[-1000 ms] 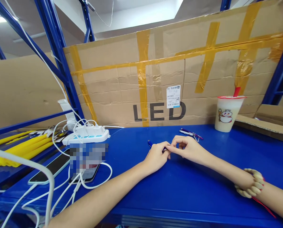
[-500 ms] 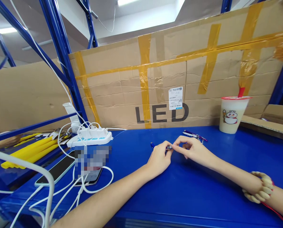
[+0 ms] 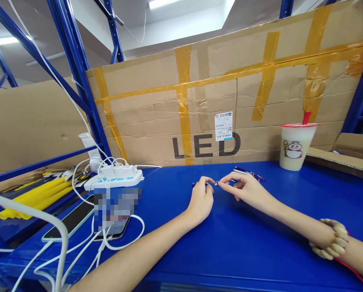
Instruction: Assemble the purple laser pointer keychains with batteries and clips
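Spreading slightly apart now, the left hand (image 3: 201, 199) seems curled round a dark pen (image 3: 193, 184), while the right hand (image 3: 244, 187) pinches a shiny bit (image 3: 216, 183), so they look like separate pieces, both left of the cup (image 3: 294, 152) and nearer me.

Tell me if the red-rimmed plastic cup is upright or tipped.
Upright: the red-rimmed plastic cup stands base-down on the blue table, red straw pointing up.

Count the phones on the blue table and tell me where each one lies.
2. The pale-cased phone lies at the left of the blue table; the dark-edged phone lies just to its right, partly blurred out. The blurred patch could hide another.
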`<state>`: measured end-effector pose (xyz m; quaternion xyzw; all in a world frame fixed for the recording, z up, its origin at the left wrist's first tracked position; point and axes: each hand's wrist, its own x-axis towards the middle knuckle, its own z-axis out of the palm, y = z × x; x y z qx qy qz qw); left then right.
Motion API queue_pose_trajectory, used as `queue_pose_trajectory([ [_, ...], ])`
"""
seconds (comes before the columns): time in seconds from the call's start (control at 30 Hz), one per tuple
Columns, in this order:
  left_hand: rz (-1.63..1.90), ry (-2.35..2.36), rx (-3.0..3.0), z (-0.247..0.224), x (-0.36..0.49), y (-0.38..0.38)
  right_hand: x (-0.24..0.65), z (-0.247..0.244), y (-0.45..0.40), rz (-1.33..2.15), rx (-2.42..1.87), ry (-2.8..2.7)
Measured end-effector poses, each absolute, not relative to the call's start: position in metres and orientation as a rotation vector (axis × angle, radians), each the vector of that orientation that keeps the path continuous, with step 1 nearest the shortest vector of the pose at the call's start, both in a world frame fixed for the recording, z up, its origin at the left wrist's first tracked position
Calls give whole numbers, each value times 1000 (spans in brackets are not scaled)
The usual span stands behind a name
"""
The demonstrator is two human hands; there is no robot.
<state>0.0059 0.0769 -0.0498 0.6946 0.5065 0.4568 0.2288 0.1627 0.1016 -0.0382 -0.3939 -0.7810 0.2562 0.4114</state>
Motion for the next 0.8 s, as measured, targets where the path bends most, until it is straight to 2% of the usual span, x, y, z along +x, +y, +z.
queue_pose_trajectory([
  [0.27, 1282, 1260, 1931, -48, 5, 76, 163, -37, 101, 652, -1010, -1945],
  [0.8, 1174, 1294, 2022, -47, 5, 76, 163, -37, 103, 684, -937, -1899],
])
